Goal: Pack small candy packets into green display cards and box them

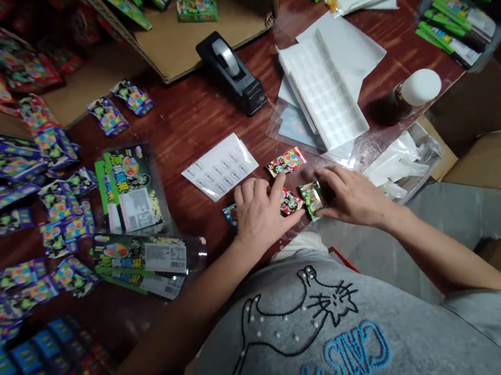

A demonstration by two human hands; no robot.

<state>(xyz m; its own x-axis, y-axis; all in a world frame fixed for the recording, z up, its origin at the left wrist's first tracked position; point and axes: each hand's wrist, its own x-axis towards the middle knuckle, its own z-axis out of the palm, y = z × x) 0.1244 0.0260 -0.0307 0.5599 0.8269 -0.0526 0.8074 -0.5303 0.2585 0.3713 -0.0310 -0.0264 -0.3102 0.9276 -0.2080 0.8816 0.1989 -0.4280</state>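
My left hand (pixel 260 211) lies palm down at the table's front edge, thumb and index finger spread around a small red candy packet (pixel 289 201). A blue packet (pixel 230 215) shows partly from under its outer side; the rest is hidden. Beside the red one is a green candy packet (pixel 312 199), with my right hand (pixel 351 196) at its right side. The right thumb tip touches or nearly touches that packet's lower corner, and the fingers are apart. Just above these lies another red packet (pixel 286 162). A sheet of oval stickers (pixel 221 167) sits behind my left hand.
A black tape dispenser (pixel 232 73) stands behind the stickers, near an open carton (pixel 212 39) of green packets. White moulded trays (pixel 325 88) and a white-capped bottle (pixel 419 88) are at right. Purple packets (pixel 2 165) and printed pouches (pixel 133 190) cover the left.
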